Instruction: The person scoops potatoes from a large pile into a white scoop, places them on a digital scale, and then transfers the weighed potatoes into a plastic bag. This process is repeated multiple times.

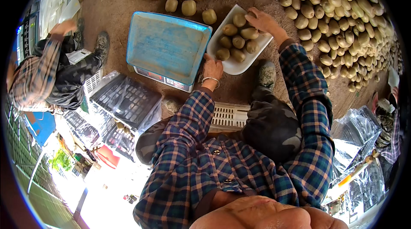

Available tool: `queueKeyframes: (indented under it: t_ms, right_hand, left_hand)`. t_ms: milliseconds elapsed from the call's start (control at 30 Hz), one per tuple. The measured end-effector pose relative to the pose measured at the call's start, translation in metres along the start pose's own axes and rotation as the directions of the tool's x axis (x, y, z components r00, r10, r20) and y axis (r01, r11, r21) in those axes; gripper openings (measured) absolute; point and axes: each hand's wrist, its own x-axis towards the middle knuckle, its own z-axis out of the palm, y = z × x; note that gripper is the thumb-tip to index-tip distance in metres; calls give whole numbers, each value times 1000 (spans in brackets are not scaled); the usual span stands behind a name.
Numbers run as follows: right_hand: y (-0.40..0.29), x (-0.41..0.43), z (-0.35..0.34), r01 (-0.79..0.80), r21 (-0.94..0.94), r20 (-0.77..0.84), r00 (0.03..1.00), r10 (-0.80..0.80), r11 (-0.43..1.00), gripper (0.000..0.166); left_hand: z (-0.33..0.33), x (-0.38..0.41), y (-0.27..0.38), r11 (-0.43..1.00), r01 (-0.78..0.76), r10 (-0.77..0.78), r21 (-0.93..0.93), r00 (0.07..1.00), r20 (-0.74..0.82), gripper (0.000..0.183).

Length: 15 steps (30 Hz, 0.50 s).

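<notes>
A white tray [239, 67] with several brown kiwifruit [238, 41] in it lies tilted on the dirt floor before me. My left hand [213, 69] is at its near left rim, between the tray and a digital scale, with the rim between thumb and fingers. At the tray's far right corner, my right hand [264, 21] has its fingers around a kiwifruit [252, 12] that they partly hide. Left of the tray stands the digital scale, its blue pan [168, 47] dusty and bare, its keypad [175, 83] facing me.
A large heap of kiwifruit [340, 27] spreads across the far side and right. A few loose kiwifruit [188, 7] lie beyond the scale. Plastic-wrapped black crates [126, 99] stand at left. Another person [48, 72] sits there; someone else [387, 126] is at far right. Between my legs is a slatted crate [229, 115].
</notes>
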Motion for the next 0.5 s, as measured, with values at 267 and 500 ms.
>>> queueKeyframes:
  t_ms: [267,500]
  right_hand:
    - [-15,-48,-5,-24,214,-74,996,41,976,63]
    - [-54,-148,-53,53,341,-133,991,-8,939,50]
  left_hand:
    - [4,-24,-16,977,-212,212,17,963,-168,37]
    - [-23,-50,-2,888,-459,446,-27,874,-192,25]
